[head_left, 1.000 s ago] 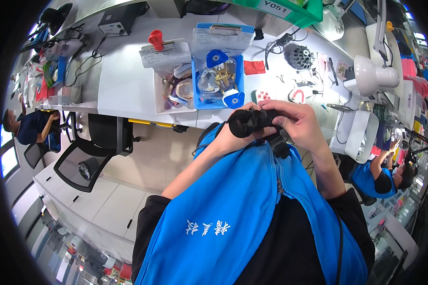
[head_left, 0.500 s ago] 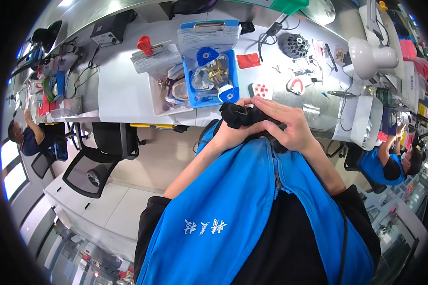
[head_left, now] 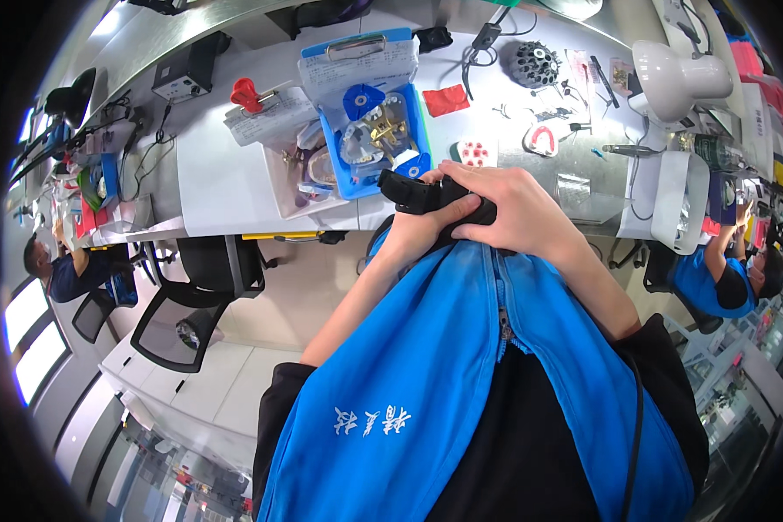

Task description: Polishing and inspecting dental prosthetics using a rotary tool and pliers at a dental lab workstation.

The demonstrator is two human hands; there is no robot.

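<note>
In front of my chest, both hands are closed about a black object [head_left: 415, 193] with a band-like end; its exact kind does not show. My left hand [head_left: 419, 231] holds it from the left, thumb lying across it, its other fingers mostly hidden. From the right, my right hand [head_left: 515, 207] curls over its top, fingers forward and thumb beneath. Just beyond the hands stands a blue box [head_left: 423, 130] with dental models and a brass-coloured articulator [head_left: 390, 132]. A pad with red tooth pieces [head_left: 473, 153] sits past my right fingertips.
A white tray [head_left: 278, 187] with dental models adjoins the blue box. Further right lie a red-and-white dental model [head_left: 542, 141], small tools and a dark spiky round holder [head_left: 533, 63]. A white lamp [head_left: 683, 80] overhangs the bench. Co-workers sit left and right; a black chair [head_left: 204, 270] stands left.
The black object and my hands have shifted slightly left and turned. My right hand now wraps more over it. The whole view has tilted a little.
</note>
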